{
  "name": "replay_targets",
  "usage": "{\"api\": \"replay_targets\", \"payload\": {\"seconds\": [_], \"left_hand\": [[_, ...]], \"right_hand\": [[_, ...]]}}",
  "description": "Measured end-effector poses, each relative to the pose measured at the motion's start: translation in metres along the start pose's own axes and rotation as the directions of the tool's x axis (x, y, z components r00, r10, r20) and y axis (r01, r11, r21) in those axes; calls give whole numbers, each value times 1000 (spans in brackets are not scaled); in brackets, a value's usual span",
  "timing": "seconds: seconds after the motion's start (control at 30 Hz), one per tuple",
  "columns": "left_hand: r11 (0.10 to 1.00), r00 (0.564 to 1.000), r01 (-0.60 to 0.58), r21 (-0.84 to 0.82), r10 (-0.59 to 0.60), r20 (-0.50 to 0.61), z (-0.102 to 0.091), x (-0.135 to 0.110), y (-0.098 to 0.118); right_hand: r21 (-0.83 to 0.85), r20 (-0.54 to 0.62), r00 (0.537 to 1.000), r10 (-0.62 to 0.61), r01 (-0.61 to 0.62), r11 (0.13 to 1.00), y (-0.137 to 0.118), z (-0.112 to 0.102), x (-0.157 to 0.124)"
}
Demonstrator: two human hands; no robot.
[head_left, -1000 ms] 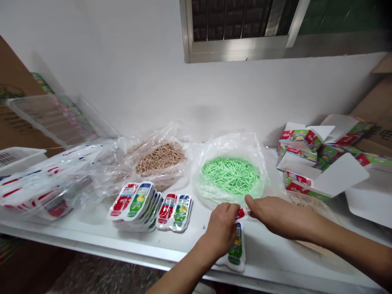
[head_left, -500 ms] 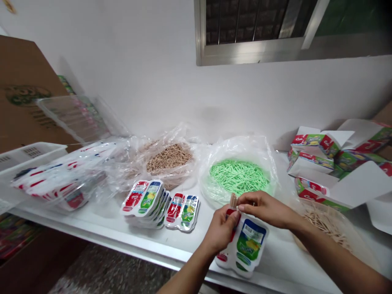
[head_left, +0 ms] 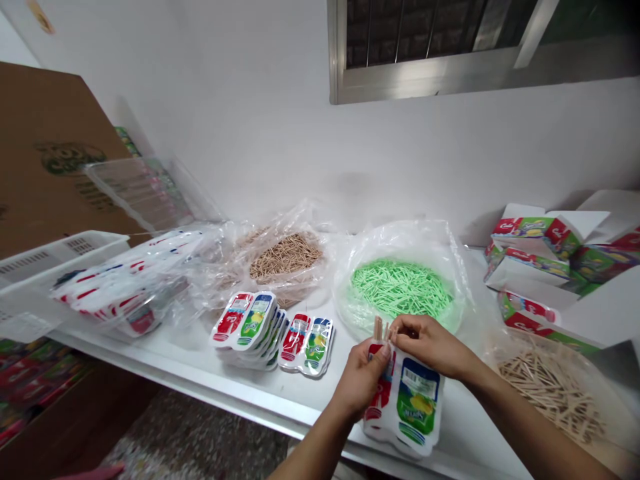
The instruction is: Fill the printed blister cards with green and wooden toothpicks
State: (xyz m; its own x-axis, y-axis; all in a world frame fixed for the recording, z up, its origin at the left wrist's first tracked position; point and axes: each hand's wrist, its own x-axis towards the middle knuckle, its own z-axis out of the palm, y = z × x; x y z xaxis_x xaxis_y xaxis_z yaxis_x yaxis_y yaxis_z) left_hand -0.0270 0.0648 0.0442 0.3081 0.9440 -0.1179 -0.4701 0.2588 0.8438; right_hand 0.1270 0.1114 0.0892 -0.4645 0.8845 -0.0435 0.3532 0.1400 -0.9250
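Note:
My left hand (head_left: 363, 380) grips a flat bottle-shaped double pouch (head_left: 410, 407), red on the left half, blue and green on the right, held upright just above the white table's (head_left: 225, 380) front edge. My right hand (head_left: 425, 341) pinches a few brown sticks (head_left: 379, 328) that poke out of the top of the pouch's red half. Just beyond my hands lies a bag of green sticks (head_left: 400, 288). A bag of brown sticks (head_left: 285, 255) lies to its left.
A stack of the same pouches (head_left: 250, 327) and one single pouch (head_left: 307, 343) lie left of my hands. A clear bin of more pouches (head_left: 115, 287) and a white basket (head_left: 45, 257) stand at left. Printed cartons (head_left: 545, 257) and a tray of tan sticks (head_left: 550, 393) are at right.
The pouch has been lifted from flat on the table to upright in my left hand. My right hand now holds brown sticks at its top. The view has shifted to the left.

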Motion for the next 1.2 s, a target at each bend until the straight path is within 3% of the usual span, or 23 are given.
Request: {"api": "replay_targets", "payload": {"seconds": [0.17, 0.33, 0.5, 0.77, 1.1, 1.2], "left_hand": [[1000, 998, -15, 17, 16, -62, -3, 2, -1], [1000, 1000, -13, 28, 13, -6, -3, 3, -5], [998, 999, 38, 41, -37, -26, -4, 2, -5], [999, 999, 43, 24, -44, 31, -5, 1, -2], [998, 996, 61, -2, -61, 58, -9, -3, -3], [999, 996, 49, -6, -48, 78, -10, -2, -3]], "right_hand": [[-15, -28, 1000, -13, 13, 1000, 0, 4, -4], [-52, -45, 998, -45, 42, 998, -7, 5, -6], [-145, -74, 997, -20, 9, 989, -10, 4, -7], [40, 14, 997, -80, 80, 996, -14, 5, -2], [-159, -15, 997, -69, 66, 985, -16, 3, -1], [-124, -1, 997, -75, 74, 990, -18, 3, -3]]}}
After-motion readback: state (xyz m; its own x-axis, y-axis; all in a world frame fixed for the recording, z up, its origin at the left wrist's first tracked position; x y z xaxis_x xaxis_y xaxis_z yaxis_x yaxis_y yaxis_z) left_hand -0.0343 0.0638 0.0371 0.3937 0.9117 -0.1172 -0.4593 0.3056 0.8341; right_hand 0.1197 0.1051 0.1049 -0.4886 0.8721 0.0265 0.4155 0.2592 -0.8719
